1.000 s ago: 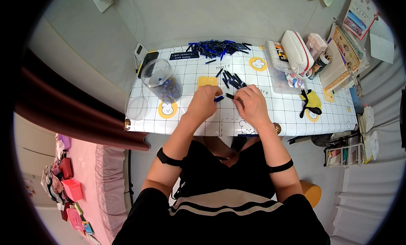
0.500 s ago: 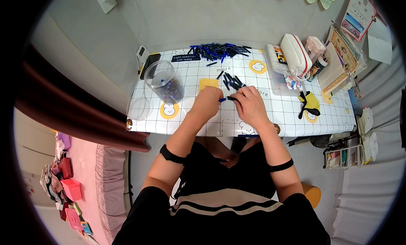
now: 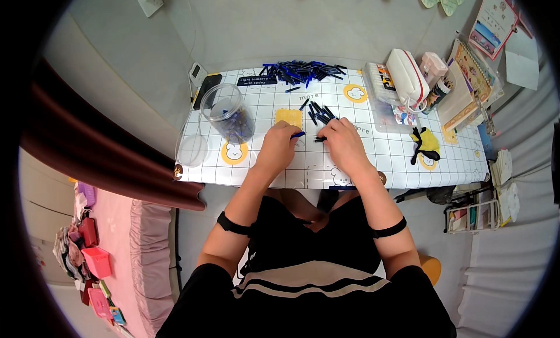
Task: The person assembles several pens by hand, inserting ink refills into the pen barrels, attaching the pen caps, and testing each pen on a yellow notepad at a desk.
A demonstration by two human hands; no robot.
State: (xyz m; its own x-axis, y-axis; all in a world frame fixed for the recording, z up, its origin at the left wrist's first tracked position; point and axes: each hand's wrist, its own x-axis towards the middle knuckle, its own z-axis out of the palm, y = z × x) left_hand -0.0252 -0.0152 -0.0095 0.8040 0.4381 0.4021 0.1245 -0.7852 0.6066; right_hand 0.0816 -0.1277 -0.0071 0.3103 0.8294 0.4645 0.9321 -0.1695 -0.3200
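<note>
My left hand [image 3: 276, 144] is closed on a small blue pen-like tube [image 3: 298, 134] that sticks out past the fingertips. A short gap away, my right hand [image 3: 344, 141] pinches a short black tube [image 3: 320, 139] low over the table. Just beyond the right hand lies a small heap of dark tubes [image 3: 318, 113], partly covered by its fingers. A far larger pile of blue and black tubes [image 3: 300, 71] rests against the wall side. Left of my hands, a clear plastic jar [image 3: 228, 113] stands uncapped with blue pieces inside.
A round clear lid [image 3: 192, 150] lies by the jar, and a black phone [image 3: 207, 91] behind it. On the right are a white pencil case [image 3: 407, 75], a clear box [image 3: 382, 84], a pen holder [image 3: 438, 93] and a yellow-black item [image 3: 426, 144]. The table's near edge [image 3: 280, 186] runs before my lap.
My left hand has drawn back left with the blue tube, so the two pieces are farther apart. The right hand has shifted slightly and keeps its black tube.
</note>
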